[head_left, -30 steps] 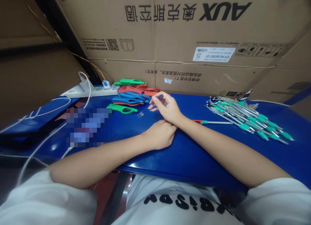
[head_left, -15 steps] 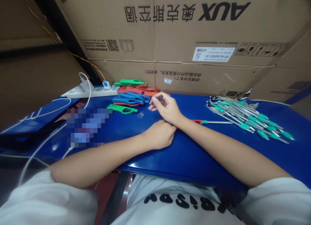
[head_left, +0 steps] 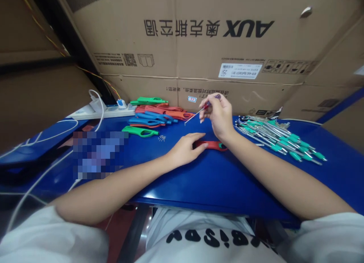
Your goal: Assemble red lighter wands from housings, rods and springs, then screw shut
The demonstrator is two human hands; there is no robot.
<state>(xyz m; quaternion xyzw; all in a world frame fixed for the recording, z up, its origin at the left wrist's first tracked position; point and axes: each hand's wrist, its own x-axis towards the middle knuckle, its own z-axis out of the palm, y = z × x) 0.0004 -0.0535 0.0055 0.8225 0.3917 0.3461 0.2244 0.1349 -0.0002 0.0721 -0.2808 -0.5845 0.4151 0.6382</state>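
My right hand (head_left: 217, 115) is raised above the blue table (head_left: 216, 179), fingers pinched on a small screwdriver (head_left: 199, 112) whose thin metal shaft points down to the left. My left hand (head_left: 184, 148) rests on the table with its fingers on the left end of a red plastic handle (head_left: 212, 145) that lies flat there. A few tiny screws (head_left: 162, 138) lie just left of that hand.
A heap of red, blue and green plastic handles (head_left: 155, 115) lies at the back left beside a white power strip (head_left: 99, 110) with cables. A pile of metal rods with teal ends (head_left: 278, 140) is at the right. Large cardboard boxes (head_left: 210, 47) wall off the back.
My right hand has lifted off the table and moved right with the screwdriver. My left hand has uncurled and reached forward onto the red handle, which now shows.
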